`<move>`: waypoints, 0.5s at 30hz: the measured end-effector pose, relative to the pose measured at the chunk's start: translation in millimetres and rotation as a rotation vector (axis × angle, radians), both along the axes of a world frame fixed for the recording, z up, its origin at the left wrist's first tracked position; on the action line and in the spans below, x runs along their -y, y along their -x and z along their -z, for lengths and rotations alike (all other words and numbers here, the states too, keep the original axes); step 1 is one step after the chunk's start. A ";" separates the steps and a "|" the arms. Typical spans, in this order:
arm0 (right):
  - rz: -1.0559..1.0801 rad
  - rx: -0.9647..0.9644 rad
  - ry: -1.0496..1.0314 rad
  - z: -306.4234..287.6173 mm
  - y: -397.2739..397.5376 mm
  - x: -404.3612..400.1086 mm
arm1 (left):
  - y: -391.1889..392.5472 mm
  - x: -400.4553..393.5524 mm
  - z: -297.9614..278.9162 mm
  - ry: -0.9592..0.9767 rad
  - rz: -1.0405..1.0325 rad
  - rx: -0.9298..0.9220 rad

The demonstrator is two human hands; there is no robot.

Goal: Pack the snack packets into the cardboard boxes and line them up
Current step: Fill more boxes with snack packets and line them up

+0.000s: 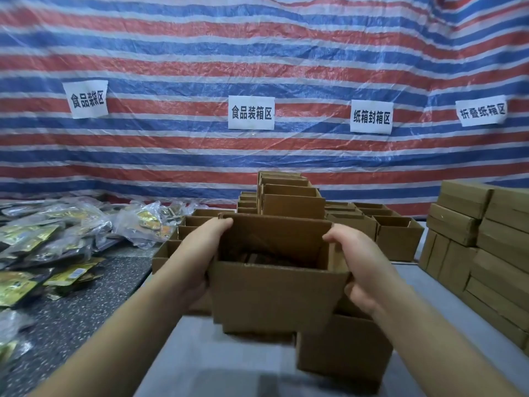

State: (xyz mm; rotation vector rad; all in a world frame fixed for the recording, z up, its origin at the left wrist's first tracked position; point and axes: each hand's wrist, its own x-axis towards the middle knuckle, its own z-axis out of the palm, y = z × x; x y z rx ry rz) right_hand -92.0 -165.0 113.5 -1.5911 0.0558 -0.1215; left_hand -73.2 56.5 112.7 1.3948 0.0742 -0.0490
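Observation:
I hold an open cardboard box [274, 299] lifted in front of me, with dark snack packets dimly visible inside. My left hand [200, 259] grips its left wall, fingers over the far left corner. My right hand [357, 267] grips its right wall, thumb curled under the near corner. Behind it stand rows of open cardboard boxes [292, 204]. One more box [343, 345] sits below my right wrist. Loose snack packets [43, 247] in green and clear wrappers lie heaped at the left.
Closed cardboard boxes [486, 239] are stacked at the right. A dark speckled counter [86, 305] carries the packets; a grey surface [200, 353] carries the boxes. A striped tarpaulin [257, 53] with paper signs hangs as the back wall.

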 end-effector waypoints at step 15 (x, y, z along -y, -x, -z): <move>0.135 -0.037 0.129 -17.0 -209.3 53.6 | -202.4 74.3 -13.1 -0.059 0.021 -0.034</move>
